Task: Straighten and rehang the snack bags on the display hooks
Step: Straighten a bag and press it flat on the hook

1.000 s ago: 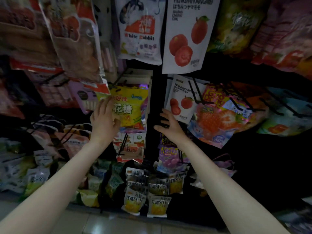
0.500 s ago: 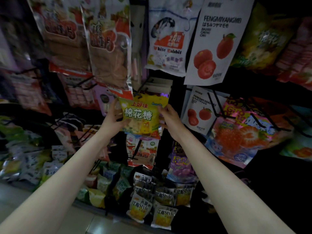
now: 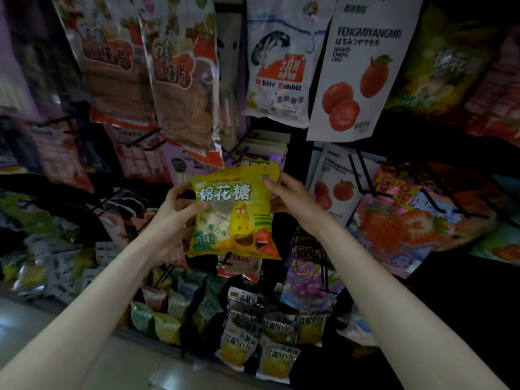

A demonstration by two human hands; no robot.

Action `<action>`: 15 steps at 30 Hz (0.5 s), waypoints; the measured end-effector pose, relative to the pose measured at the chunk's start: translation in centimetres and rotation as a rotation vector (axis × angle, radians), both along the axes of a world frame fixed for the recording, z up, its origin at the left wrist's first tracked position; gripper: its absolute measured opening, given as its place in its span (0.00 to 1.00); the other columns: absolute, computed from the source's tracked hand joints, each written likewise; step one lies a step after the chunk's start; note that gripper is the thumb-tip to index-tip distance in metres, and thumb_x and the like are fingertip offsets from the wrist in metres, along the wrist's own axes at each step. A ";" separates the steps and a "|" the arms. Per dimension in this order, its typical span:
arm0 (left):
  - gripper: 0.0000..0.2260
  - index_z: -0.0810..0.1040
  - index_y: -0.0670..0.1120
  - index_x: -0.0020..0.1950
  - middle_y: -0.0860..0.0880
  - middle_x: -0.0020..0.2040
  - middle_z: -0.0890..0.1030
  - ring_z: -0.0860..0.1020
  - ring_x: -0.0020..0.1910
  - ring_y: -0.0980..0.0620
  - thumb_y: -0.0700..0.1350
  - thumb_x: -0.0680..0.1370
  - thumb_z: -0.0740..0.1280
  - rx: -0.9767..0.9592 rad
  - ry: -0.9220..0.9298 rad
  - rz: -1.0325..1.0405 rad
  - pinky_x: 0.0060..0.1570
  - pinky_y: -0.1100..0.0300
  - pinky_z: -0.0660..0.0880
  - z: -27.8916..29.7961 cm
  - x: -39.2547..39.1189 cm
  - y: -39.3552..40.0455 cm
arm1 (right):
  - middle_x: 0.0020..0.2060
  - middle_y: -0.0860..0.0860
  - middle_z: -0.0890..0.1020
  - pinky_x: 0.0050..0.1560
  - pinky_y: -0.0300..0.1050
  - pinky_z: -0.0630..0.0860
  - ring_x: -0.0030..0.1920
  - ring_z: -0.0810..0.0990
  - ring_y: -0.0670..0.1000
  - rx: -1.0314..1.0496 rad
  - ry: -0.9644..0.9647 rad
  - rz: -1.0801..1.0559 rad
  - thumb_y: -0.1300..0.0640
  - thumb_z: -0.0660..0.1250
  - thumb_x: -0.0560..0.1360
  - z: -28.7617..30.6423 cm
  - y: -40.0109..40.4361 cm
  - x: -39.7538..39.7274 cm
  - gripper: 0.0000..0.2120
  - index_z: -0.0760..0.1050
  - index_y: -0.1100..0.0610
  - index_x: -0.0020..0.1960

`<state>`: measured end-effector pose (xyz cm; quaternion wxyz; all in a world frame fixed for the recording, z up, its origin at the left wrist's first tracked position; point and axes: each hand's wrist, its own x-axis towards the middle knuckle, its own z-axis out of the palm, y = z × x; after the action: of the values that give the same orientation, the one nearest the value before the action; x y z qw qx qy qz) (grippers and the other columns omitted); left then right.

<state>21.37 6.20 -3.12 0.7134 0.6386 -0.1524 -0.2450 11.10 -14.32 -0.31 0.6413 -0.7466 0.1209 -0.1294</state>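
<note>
1. The left hand [image 3: 176,213] grips the left edge of the yellow marshmallow bag [image 3: 235,213]: its thumb lies across the front by the white lettering, and the curled fingers go behind the bag.
2. The right hand [image 3: 292,195] pinches the bag's upper right corner, thumb on the front near the top seam, the other fingers behind and mostly hidden.
3. The bag is held between both hands in front of the rack, face toward the camera and roughly upright. It is glossy yellow, with large white Chinese characters, a yellow cartoon figure, a watermelon slice at the lower right and pale marshmallows showing through.
4. Whether its top is on a hook cannot be told.
5. Just behind its top edge sit purple packs [image 3: 254,160].
6. Above hang a White Rabbit bag [image 3: 278,66] and a white bayberry bag [image 3: 357,68]; a strawberry bag [image 3: 405,220] hangs to the right.
</note>
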 end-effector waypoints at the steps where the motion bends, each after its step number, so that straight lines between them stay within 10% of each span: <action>1: 0.37 0.61 0.53 0.70 0.48 0.56 0.76 0.78 0.51 0.48 0.47 0.66 0.76 0.012 0.020 -0.043 0.40 0.54 0.77 -0.4 -0.3 0.4 | 0.48 0.54 0.77 0.41 0.43 0.76 0.39 0.78 0.47 -0.020 0.007 0.006 0.54 0.62 0.79 -0.2 0.1 -0.6 0.06 0.74 0.51 0.55; 5: 0.47 0.65 0.54 0.69 0.50 0.61 0.77 0.80 0.55 0.49 0.58 0.53 0.81 0.138 0.033 -0.363 0.47 0.52 0.78 -0.8 -1.7 0.4 | 0.41 0.55 0.78 0.37 0.42 0.78 0.36 0.79 0.50 0.032 0.068 -0.135 0.51 0.65 0.76 -1.5 0.0 -4.7 0.15 0.70 0.59 0.58; 9: 0.36 0.70 0.56 0.64 0.58 0.55 0.81 0.80 0.54 0.57 0.55 0.59 0.78 0.133 -0.058 -0.612 0.50 0.58 0.78 1.6 -3.9 -2.5 | 0.45 0.58 0.80 0.48 0.55 0.78 0.45 0.81 0.58 0.018 0.055 -0.485 0.30 0.71 0.58 -1.4 -1.2 -9.2 0.36 0.69 0.56 0.53; 15: 0.46 0.66 0.57 0.69 0.54 0.63 0.76 0.79 0.56 0.53 0.52 0.54 0.80 -0.105 -0.229 -0.665 0.46 0.57 0.78 6.0 -6.8 -8.0 | 0.34 0.48 0.75 0.40 0.38 0.70 0.35 0.74 0.41 -0.102 -0.201 -0.738 0.56 0.64 0.77 2.2 -2.0 -16.4 0.07 0.70 0.58 0.43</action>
<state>14.57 -1.83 2.83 0.6047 0.5397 -0.4436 -0.3824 -5.26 -16.29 1.93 0.5224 -0.6674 0.3113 -0.4298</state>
